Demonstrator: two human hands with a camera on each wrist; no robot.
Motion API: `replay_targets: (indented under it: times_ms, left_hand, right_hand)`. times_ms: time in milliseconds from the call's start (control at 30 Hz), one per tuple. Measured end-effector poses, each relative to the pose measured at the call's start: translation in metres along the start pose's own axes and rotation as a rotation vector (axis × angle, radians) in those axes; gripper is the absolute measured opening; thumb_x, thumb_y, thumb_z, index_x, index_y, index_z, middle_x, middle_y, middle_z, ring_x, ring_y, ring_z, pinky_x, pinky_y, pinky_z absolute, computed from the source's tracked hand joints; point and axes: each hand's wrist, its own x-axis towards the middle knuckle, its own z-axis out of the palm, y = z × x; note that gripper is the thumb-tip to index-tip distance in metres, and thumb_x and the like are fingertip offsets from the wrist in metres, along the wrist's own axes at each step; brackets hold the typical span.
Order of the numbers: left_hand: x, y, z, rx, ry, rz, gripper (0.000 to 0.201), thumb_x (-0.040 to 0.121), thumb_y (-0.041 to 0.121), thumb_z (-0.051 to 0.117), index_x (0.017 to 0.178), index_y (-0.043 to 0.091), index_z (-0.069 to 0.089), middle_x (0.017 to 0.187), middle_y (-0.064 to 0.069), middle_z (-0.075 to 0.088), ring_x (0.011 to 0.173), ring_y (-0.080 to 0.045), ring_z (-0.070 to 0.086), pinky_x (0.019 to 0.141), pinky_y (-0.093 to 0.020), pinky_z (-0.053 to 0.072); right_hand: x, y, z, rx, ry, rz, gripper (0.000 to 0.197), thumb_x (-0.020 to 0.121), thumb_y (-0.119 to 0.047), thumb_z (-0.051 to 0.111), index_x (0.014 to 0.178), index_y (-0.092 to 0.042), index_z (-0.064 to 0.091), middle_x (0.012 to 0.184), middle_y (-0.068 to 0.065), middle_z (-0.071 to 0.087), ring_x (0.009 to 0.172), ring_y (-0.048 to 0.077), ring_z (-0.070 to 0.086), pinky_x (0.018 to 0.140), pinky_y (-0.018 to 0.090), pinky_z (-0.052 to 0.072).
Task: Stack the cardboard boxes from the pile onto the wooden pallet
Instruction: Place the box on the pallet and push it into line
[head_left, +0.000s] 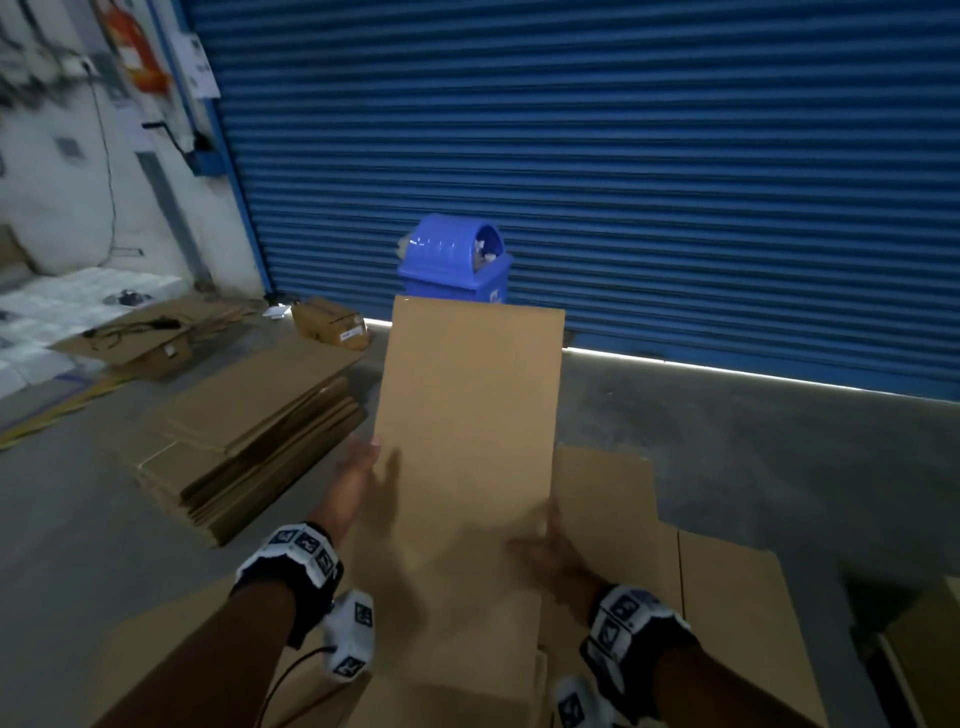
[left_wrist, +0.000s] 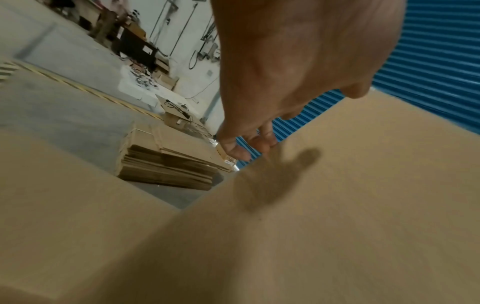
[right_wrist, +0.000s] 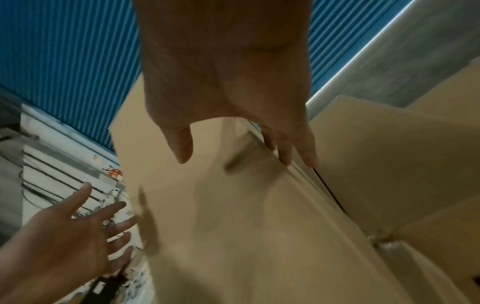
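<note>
A flattened cardboard box (head_left: 467, 415) stands tilted in front of me, its lower end on a stack of flat cardboard (head_left: 727, 587) below my arms. My left hand (head_left: 361, 470) is at the sheet's left edge, fingers spread and straight; in the right wrist view the left hand (right_wrist: 78, 226) lies just beside that edge. My right hand (head_left: 545, 540) is at the lower right edge. Its straight fingers (right_wrist: 288, 148) lie along the sheet's edge (right_wrist: 259, 205) and the thumb hovers over its face. The pile of flattened boxes (head_left: 249, 441) lies on the floor to the left. The pallet is hidden.
A blue bin (head_left: 454, 260) stands behind the sheet, against a blue roller shutter (head_left: 675, 156). A small carton (head_left: 332, 322) and an open box with cables (head_left: 135, 338) sit at the back left. Bare grey concrete floor (head_left: 753, 441) stretches to the right.
</note>
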Motion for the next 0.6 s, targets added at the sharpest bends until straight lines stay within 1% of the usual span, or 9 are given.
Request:
replay_targets:
  times_ms: [33,100,167,267,367,400,467,533,600]
  left_hand:
    - [0.001,-0.007,-0.003,0.027,-0.008,0.034,0.072,0.094,0.068,0.044,0.15,0.023,0.042,0.155,-0.001,0.041,0.141,-0.021,0.038,0.12,-0.048,0.026]
    - [0.005,-0.031,-0.011,0.087,0.033,0.113,0.092,0.07,0.087,0.058,0.136,0.023,0.056,0.141,0.004,0.055,0.13,-0.019,0.05,0.114,-0.051,0.037]
    - [-0.002,-0.055,-0.014,0.041,0.07,0.147,0.095,0.064,0.086,0.067,0.137,0.026,0.055,0.135,0.005,0.06,0.128,-0.022,0.055,0.111,-0.05,0.041]
    - [-0.026,-0.063,-0.01,-0.034,0.1,0.11,0.086,0.085,0.068,0.064,0.151,0.022,0.036,0.149,0.004,0.044,0.139,-0.021,0.041,0.116,-0.048,0.034]
    - [-0.053,-0.059,-0.017,0.009,0.044,0.077,0.102,0.077,0.078,0.065,0.157,0.024,0.03,0.16,0.002,0.036,0.145,-0.022,0.037,0.119,-0.051,0.032]
    - [-0.068,-0.053,-0.022,0.014,0.022,0.101,0.099,0.077,0.076,0.066,0.155,0.024,0.035,0.158,0.001,0.04,0.143,-0.02,0.04,0.118,-0.05,0.033]
    - [-0.1,-0.038,-0.027,-0.015,0.004,0.157,0.067,0.092,0.054,0.064,0.147,0.019,0.049,0.146,0.002,0.055,0.133,-0.015,0.051,0.114,-0.042,0.038]
    - [-0.136,-0.024,-0.024,-0.027,-0.029,0.213,0.04,0.099,0.038,0.061,0.132,0.014,0.061,0.124,0.005,0.066,0.112,-0.01,0.061,0.101,-0.034,0.045]
    - [-0.171,-0.015,-0.016,-0.031,-0.085,0.283,0.024,0.101,0.033,0.06,0.116,0.015,0.066,0.109,0.005,0.07,0.099,-0.009,0.065,0.089,-0.029,0.048]
  right_hand:
    - [-0.001,-0.003,-0.003,-0.014,-0.001,0.019,0.074,0.093,-0.018,0.068,0.152,-0.02,0.023,0.136,0.008,0.051,0.116,0.025,0.053,0.101,0.041,0.046]
    - [-0.007,-0.003,-0.005,-0.009,0.069,0.05,0.048,0.096,-0.022,0.063,0.138,-0.015,0.041,0.132,0.01,0.055,0.114,0.026,0.056,0.1,0.042,0.048]
    - [-0.015,-0.005,0.0,0.046,0.19,0.06,0.028,0.096,-0.015,0.063,0.119,-0.004,0.051,0.121,0.017,0.061,0.108,0.032,0.06,0.096,0.048,0.051]
    - [-0.034,-0.018,0.011,0.121,0.247,0.084,0.052,0.086,-0.012,0.072,0.129,-0.002,0.045,0.126,0.015,0.058,0.116,0.035,0.058,0.099,0.052,0.049]
    - [-0.075,-0.037,0.005,0.144,0.256,0.095,0.078,0.074,-0.028,0.082,0.137,-0.016,0.038,0.129,0.011,0.059,0.115,0.032,0.058,0.099,0.052,0.049]
    - [-0.097,-0.043,0.002,0.144,0.26,0.103,0.078,0.072,-0.031,0.082,0.137,-0.018,0.04,0.128,0.009,0.06,0.114,0.03,0.059,0.099,0.051,0.05]
    - [-0.14,-0.054,-0.005,0.158,0.298,0.089,0.078,0.069,-0.033,0.081,0.136,-0.019,0.043,0.126,0.006,0.061,0.114,0.027,0.058,0.1,0.049,0.05]
    - [-0.187,-0.061,-0.01,0.189,0.362,0.065,0.076,0.063,-0.037,0.078,0.129,-0.019,0.046,0.122,0.004,0.062,0.113,0.024,0.059,0.099,0.047,0.049]
    - [-0.233,-0.06,-0.015,0.169,0.435,0.057,0.069,0.062,-0.04,0.076,0.123,-0.021,0.048,0.118,0.003,0.063,0.11,0.022,0.06,0.098,0.048,0.05]
